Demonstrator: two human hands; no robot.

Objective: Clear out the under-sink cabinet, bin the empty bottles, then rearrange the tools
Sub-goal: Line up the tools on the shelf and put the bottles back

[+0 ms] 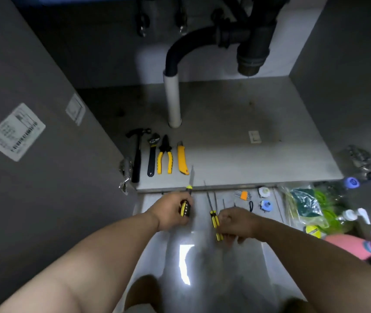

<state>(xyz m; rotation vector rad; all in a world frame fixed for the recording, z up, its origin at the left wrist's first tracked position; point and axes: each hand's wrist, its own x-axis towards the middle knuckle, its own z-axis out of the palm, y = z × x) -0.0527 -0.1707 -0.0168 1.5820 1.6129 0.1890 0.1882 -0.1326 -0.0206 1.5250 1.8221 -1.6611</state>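
Cabinet floor (236, 136): lying mostly bare, with the white drain pipe (173, 98) rising through it towards the rear left.

Tool row: sitting at the front-left corner of the cabinet floor, handles pointing at the front edge. From the left wall inward, the hammer (137, 152), adjustable wrench (151, 154), pliers (164, 154) and utility knife (182, 159) are lying parallel and just apart. Judgement: the row is running from bulkiest to slimmest, so the rearranging stage is under way and the next slot is just right of the knife.

Left hand (171, 211): fingers wrapping the yellow-black handle of a screwdriver (190, 186). The shaft is pointing over the front edge, in line with that open slot, probably to be laid there.

Right hand (236, 222): fingers clenching a bundle of screwdrivers (215, 219) on the tiled floor (157, 256) just outside the cabinet. It seems to be acting as a supply, feeding the left one at a time. Count unclear; the lower ends are blurring.

Small items: the hex key set (243, 195) is waiting on the tiles near the front edge. Bottles (351, 182) and a bag of sponges (304, 204) are lying off by the right-hand corner, outside the cabinet.
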